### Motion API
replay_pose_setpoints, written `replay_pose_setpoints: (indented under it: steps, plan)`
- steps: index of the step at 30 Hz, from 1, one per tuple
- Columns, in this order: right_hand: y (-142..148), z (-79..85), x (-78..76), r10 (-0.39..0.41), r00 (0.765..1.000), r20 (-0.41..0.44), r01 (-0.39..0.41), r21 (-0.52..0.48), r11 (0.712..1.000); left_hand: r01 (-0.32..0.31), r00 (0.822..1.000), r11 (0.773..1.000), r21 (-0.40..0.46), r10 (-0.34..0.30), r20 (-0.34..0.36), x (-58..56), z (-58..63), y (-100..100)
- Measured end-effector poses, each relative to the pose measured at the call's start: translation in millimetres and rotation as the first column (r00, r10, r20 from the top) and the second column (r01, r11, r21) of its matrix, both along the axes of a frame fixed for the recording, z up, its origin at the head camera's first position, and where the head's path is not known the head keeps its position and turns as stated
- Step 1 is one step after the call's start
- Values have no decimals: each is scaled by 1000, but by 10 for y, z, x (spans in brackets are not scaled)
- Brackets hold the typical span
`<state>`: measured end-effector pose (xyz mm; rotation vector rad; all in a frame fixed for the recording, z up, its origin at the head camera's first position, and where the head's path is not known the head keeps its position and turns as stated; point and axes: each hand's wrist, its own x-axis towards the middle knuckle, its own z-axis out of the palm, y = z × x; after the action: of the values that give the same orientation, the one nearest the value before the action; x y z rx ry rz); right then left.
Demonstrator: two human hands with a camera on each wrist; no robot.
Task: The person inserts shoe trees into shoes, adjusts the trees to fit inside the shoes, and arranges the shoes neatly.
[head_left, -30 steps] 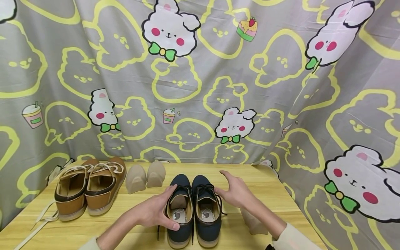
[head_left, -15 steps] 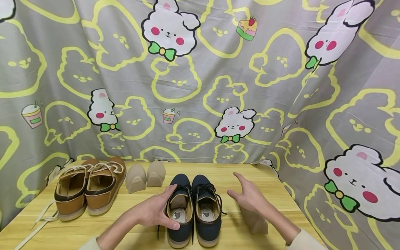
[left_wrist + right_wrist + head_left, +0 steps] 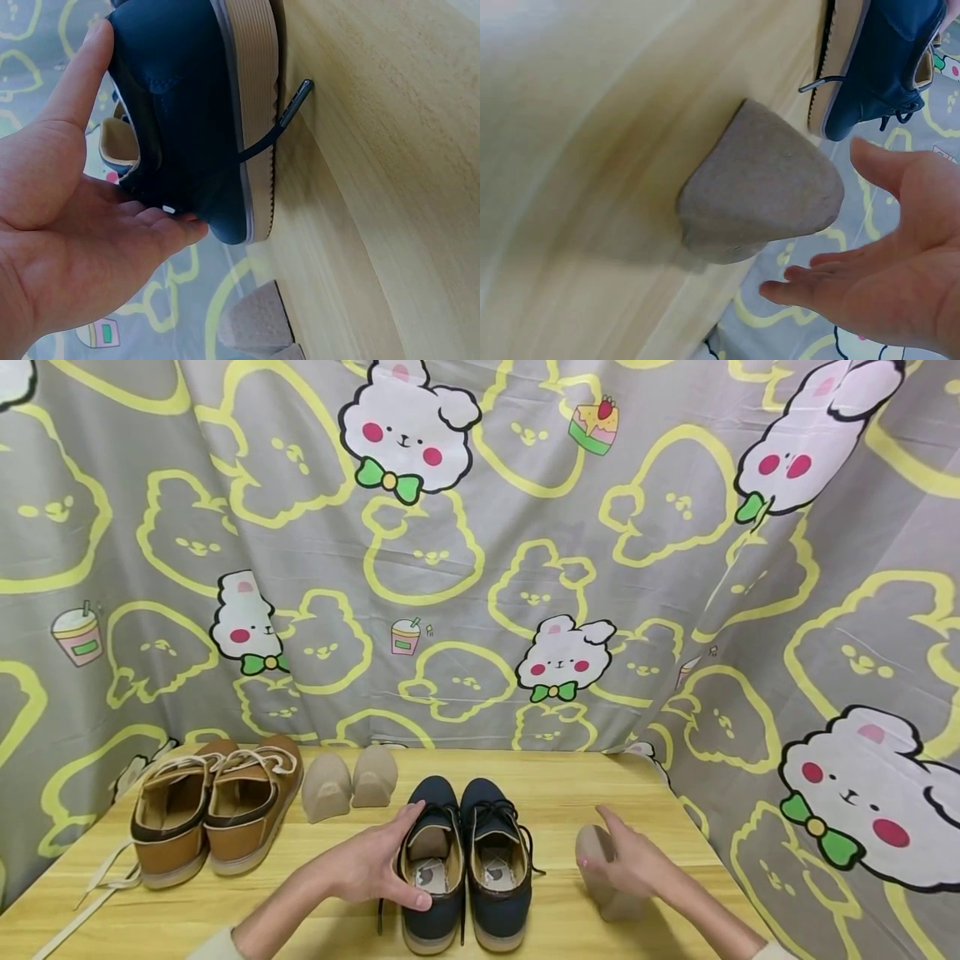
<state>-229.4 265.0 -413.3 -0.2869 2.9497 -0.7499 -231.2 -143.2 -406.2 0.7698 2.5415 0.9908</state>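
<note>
Two navy lace-up shoes stand side by side on the wooden table, toes toward the curtain. My left hand (image 3: 367,864) holds the left navy shoe (image 3: 433,928), thumb at the heel and fingers over the laces; in the left wrist view this shoe (image 3: 187,112) stays flat on its sole. The right navy shoe (image 3: 501,920) is untouched by my right hand. My right hand (image 3: 633,856) is spread beside a beige moulded shoe insert (image 3: 621,907) on the table. In the right wrist view a gap shows between that hand (image 3: 900,247) and the insert (image 3: 757,172).
A pair of brown shoes (image 3: 171,860) with loose pale laces (image 3: 78,918) stands at the left of the table (image 3: 315,935). Two more beige inserts (image 3: 327,789) sit near the back edge. A patterned curtain (image 3: 450,552) encloses the back and sides.
My right hand has moved away from the right navy shoe, rightward and toward me, to the beige insert. My left hand and both navy shoes have kept their places.
</note>
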Motion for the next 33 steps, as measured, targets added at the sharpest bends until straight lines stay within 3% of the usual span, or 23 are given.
replay_pose_setpoints:
  steps: [11, 19, 24, 33]
  plan:
    - [125, -35, 81, 35, 984, 174, -33, -14, 999, 7, 1000, 1000, 9, -7, -5, -6, 0, -13]
    - [152, -76, 80, 49, 971, 232, -40, -43, 998, 10, 1000, 1000, 10, -10, 7, 0, 15, -9]
    - [121, -114, 54, 40, 981, 188, -34, -31, 999, 11, 1000, 1000, 3, -11, 2, 6, 17, -14]
    - [43, -200, -31, -16, 999, 34, 17, -26, 1000, 10, 1000, 1000, -2, -10, 5, -13, 4, -10]
